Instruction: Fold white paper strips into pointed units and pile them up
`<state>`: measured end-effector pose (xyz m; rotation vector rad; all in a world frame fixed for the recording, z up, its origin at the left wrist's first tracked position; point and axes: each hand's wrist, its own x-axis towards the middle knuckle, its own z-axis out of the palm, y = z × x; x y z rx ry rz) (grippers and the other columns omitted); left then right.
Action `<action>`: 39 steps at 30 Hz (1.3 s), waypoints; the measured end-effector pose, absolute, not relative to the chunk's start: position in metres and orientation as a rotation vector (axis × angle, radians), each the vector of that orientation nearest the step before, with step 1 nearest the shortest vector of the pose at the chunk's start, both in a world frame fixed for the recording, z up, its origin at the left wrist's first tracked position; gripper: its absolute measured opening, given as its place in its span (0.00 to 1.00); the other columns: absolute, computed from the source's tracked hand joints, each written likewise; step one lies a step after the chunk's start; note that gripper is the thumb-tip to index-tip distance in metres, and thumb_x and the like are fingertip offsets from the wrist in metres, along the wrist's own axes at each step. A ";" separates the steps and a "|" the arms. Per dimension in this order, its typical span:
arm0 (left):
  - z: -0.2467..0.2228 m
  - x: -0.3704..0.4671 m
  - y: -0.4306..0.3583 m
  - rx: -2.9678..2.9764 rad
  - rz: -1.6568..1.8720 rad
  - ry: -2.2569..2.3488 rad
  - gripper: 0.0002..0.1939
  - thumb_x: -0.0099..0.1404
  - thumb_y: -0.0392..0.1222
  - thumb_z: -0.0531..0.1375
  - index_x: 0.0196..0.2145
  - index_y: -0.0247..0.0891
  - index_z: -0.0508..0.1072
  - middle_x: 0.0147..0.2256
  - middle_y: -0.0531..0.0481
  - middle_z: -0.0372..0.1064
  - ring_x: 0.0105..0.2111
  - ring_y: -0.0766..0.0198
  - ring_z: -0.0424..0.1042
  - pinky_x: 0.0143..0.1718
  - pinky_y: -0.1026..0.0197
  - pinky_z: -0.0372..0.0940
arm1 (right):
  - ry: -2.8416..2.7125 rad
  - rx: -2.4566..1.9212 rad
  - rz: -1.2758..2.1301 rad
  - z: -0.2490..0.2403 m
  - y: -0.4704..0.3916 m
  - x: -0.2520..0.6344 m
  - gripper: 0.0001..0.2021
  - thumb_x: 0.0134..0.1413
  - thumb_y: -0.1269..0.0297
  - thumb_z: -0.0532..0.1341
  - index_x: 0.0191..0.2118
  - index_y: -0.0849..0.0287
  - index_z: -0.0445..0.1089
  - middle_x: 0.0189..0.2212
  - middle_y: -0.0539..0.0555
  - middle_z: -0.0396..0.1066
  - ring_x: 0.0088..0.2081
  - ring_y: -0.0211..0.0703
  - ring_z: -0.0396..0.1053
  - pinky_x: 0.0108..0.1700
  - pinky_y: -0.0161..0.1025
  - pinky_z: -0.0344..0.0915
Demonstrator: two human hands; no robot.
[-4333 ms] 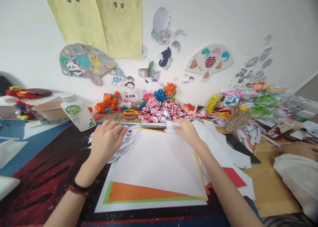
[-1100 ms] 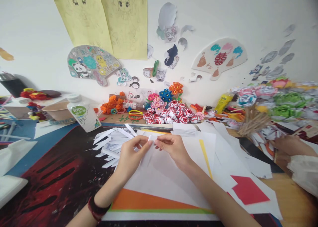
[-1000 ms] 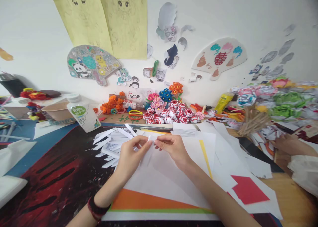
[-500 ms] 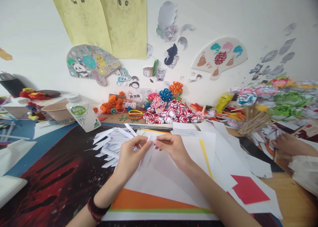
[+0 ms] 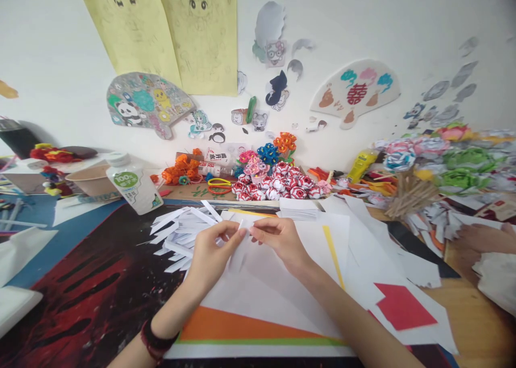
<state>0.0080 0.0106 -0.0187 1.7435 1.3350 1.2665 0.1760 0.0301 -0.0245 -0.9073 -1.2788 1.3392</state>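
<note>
Between my two hands is a narrow white paper strip (image 5: 238,252), held upright above a stack of paper. My left hand (image 5: 215,250) pinches it between thumb and fingers. From the other side, the thumb and fingertips of my right hand (image 5: 279,243) close on the strip's upper end; the exact grip is partly hidden. Under the hands lies a large white sheet (image 5: 274,293), with an orange sheet (image 5: 226,325) showing along its near edge. A heap of folded white paper strips (image 5: 177,236) is spread just left of my left hand.
Scissors (image 5: 220,185) with yellow handles lie at the back, beside red-and-white paper flowers (image 5: 278,184). A white bottle (image 5: 135,185) stands at back left. A red paper piece (image 5: 405,306) rests at right, where another person's hand (image 5: 479,239) is.
My hands and the strip have stayed almost in place. At the right edge, the other person's hand has shifted slightly to the right.
</note>
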 end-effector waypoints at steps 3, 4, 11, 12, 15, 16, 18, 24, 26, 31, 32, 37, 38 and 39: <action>-0.019 0.009 0.010 1.754 1.265 1.340 0.11 0.62 0.47 0.60 0.29 0.36 0.75 0.28 0.51 0.73 0.29 0.65 0.68 0.32 0.64 0.60 | -1.276 -0.907 1.345 -0.024 0.029 0.176 0.09 0.41 0.62 0.71 0.29 0.62 0.78 0.24 0.53 0.74 0.26 0.38 0.70 0.29 0.34 0.65; -0.019 0.009 0.010 1.761 1.261 1.344 0.11 0.62 0.47 0.60 0.29 0.36 0.75 0.28 0.52 0.73 0.29 0.65 0.68 0.32 0.64 0.60 | -1.280 -0.904 1.340 -0.024 0.029 0.176 0.09 0.41 0.62 0.71 0.28 0.62 0.78 0.24 0.53 0.74 0.26 0.38 0.70 0.29 0.34 0.65; -0.018 0.009 0.010 1.811 1.190 1.360 0.12 0.63 0.48 0.59 0.30 0.36 0.75 0.28 0.52 0.73 0.29 0.65 0.68 0.32 0.64 0.59 | -1.306 -0.886 1.302 -0.028 0.031 0.178 0.08 0.42 0.62 0.71 0.28 0.62 0.78 0.23 0.53 0.75 0.26 0.39 0.70 0.31 0.36 0.66; -0.017 0.008 0.011 1.814 1.191 1.354 0.12 0.64 0.48 0.59 0.31 0.37 0.75 0.29 0.52 0.74 0.30 0.65 0.68 0.33 0.64 0.60 | -1.313 -0.887 1.308 -0.028 0.031 0.178 0.09 0.42 0.61 0.71 0.28 0.62 0.78 0.23 0.53 0.74 0.26 0.39 0.70 0.31 0.36 0.66; -0.016 0.007 0.011 1.831 1.219 1.332 0.12 0.65 0.48 0.58 0.32 0.37 0.74 0.31 0.52 0.73 0.32 0.64 0.68 0.35 0.63 0.60 | -1.340 -0.883 1.343 -0.027 0.030 0.178 0.09 0.43 0.61 0.70 0.27 0.62 0.78 0.22 0.53 0.74 0.26 0.39 0.69 0.31 0.36 0.66; -0.015 0.006 0.011 1.838 1.227 1.321 0.11 0.65 0.47 0.58 0.32 0.37 0.74 0.31 0.52 0.73 0.32 0.64 0.68 0.35 0.63 0.60 | -1.344 -0.880 1.359 -0.026 0.030 0.178 0.09 0.42 0.61 0.71 0.27 0.62 0.78 0.22 0.53 0.73 0.26 0.38 0.69 0.31 0.36 0.66; -0.014 0.007 0.010 1.843 1.240 1.291 0.11 0.66 0.46 0.57 0.32 0.37 0.73 0.30 0.52 0.72 0.32 0.65 0.68 0.36 0.63 0.59 | -1.344 -0.872 1.387 -0.024 0.028 0.178 0.09 0.42 0.61 0.71 0.27 0.62 0.78 0.21 0.52 0.73 0.25 0.37 0.68 0.31 0.35 0.65; -0.015 0.006 0.006 1.809 1.253 1.227 0.11 0.66 0.46 0.57 0.31 0.37 0.72 0.30 0.52 0.70 0.32 0.65 0.67 0.34 0.64 0.59 | -1.343 -0.861 1.417 -0.020 0.026 0.178 0.09 0.40 0.62 0.72 0.26 0.63 0.77 0.21 0.51 0.72 0.24 0.36 0.67 0.30 0.35 0.65; -0.015 0.006 0.006 1.832 1.244 1.220 0.11 0.67 0.46 0.57 0.31 0.37 0.71 0.29 0.52 0.69 0.31 0.65 0.66 0.34 0.64 0.59 | -1.347 -0.853 1.424 -0.019 0.026 0.179 0.09 0.40 0.62 0.72 0.26 0.63 0.77 0.21 0.51 0.72 0.24 0.36 0.67 0.30 0.35 0.64; -0.014 0.006 0.006 1.902 1.225 1.209 0.13 0.68 0.45 0.54 0.30 0.37 0.70 0.27 0.52 0.67 0.29 0.66 0.64 0.32 0.64 0.58 | -1.343 -0.855 1.460 -0.019 0.025 0.180 0.09 0.39 0.62 0.72 0.26 0.63 0.77 0.20 0.51 0.71 0.24 0.37 0.67 0.30 0.36 0.64; -0.014 0.006 0.005 1.919 1.224 1.214 0.13 0.68 0.45 0.54 0.30 0.37 0.70 0.27 0.52 0.67 0.29 0.66 0.64 0.32 0.64 0.58 | -1.340 -0.856 1.465 -0.019 0.025 0.180 0.10 0.38 0.62 0.73 0.26 0.63 0.77 0.20 0.51 0.71 0.24 0.37 0.67 0.30 0.36 0.64; -0.016 0.008 0.005 1.893 1.232 1.231 0.13 0.69 0.45 0.53 0.29 0.37 0.69 0.25 0.54 0.64 0.27 0.67 0.62 0.30 0.65 0.57 | -1.336 -0.851 1.434 -0.019 0.023 0.179 0.10 0.37 0.62 0.73 0.25 0.62 0.76 0.19 0.51 0.72 0.23 0.37 0.67 0.29 0.35 0.64; -0.016 0.009 0.005 1.880 1.233 1.229 0.13 0.69 0.45 0.53 0.29 0.37 0.68 0.25 0.54 0.64 0.26 0.67 0.62 0.30 0.65 0.57 | -1.335 -0.848 1.421 -0.019 0.023 0.179 0.10 0.37 0.62 0.73 0.25 0.62 0.76 0.19 0.51 0.71 0.23 0.36 0.67 0.29 0.35 0.64; -0.016 0.009 0.004 1.876 1.228 1.226 0.14 0.69 0.46 0.53 0.29 0.37 0.68 0.24 0.54 0.63 0.26 0.67 0.61 0.30 0.65 0.57 | -1.333 -0.846 1.406 -0.019 0.023 0.179 0.10 0.38 0.62 0.73 0.25 0.62 0.76 0.19 0.51 0.71 0.23 0.36 0.66 0.28 0.35 0.64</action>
